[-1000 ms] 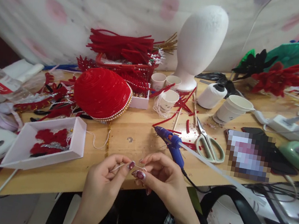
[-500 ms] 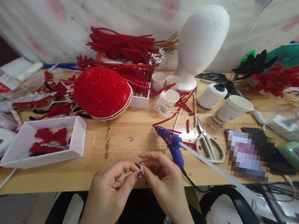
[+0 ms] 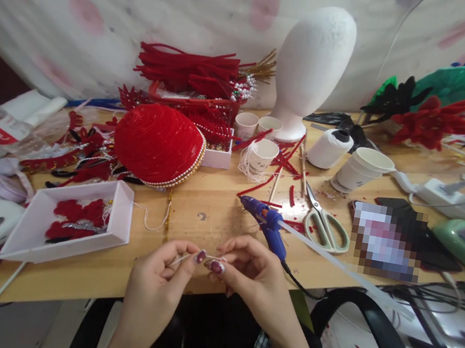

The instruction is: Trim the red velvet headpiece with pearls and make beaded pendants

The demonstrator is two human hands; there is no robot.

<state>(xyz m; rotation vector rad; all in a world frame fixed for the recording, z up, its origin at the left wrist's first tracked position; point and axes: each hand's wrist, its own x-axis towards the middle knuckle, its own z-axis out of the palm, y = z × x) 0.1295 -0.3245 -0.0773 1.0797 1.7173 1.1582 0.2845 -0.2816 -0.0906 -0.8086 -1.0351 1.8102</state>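
My left hand (image 3: 161, 287) pinches a thin white cord (image 3: 211, 257) between thumb and forefinger, with a short end sticking out to its left. The cord runs across to my right hand (image 3: 256, 280), whose thumb and fingers are closed on it. Both hands are over the table's front edge. Beyond my right hand lies a blue glue gun (image 3: 270, 227) with a long clear glue stick in its back. The red wrapped dome (image 3: 156, 145) with a beaded rim sits beyond my left hand.
Scissors (image 3: 326, 223), two phones (image 3: 383, 239) and a thread spool (image 3: 329, 148) lie to the right. A white foam head (image 3: 312, 68) and paper cups (image 3: 261, 156) stand behind. An open white box (image 3: 71, 223) is at the left; a black chair arm (image 3: 383, 338) is at the right.
My left hand has moved left, away from my right hand, and a stretch of cord now shows between them. My right thumb has shifted slightly left.
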